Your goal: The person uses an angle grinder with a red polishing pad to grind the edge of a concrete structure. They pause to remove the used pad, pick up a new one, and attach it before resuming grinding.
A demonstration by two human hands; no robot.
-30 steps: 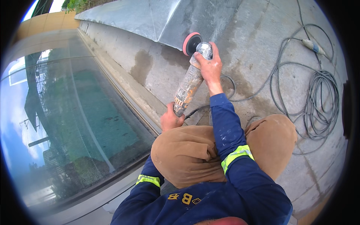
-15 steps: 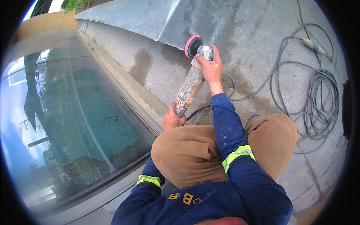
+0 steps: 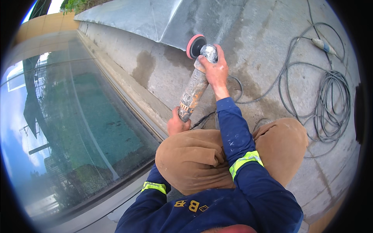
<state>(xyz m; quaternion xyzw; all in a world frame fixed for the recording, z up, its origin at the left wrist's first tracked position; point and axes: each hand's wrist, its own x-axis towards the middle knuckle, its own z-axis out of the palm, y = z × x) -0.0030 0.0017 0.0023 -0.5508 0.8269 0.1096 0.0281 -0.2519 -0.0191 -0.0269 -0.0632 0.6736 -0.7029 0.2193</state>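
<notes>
I hold a long, dust-caked angle polisher (image 3: 193, 91) with both bare hands. My right hand (image 3: 216, 73) is closed round its silver head, thumb across the top. My left hand (image 3: 176, 123) grips the rear end, where a dark cord comes out. The round pad (image 3: 197, 46), pink-rimmed with a black backing, is tilted at the lower edge of a grey stone-like slab (image 3: 198, 17) with whitish streaks. Whether it touches the slab is unclear.
Coiled grey cable (image 3: 330, 105) and a cord connector (image 3: 324, 46) lie on concrete (image 3: 272, 66) at right. A reflective glass panel (image 3: 85, 128) with a metal frame runs along my left. My bent knees in brown trousers are just below the polisher. Greenery shows at the top left.
The view has shifted slightly left across the scene. The polisher and pad have moved very slightly along the slab's edge; both hands keep the same grip.
</notes>
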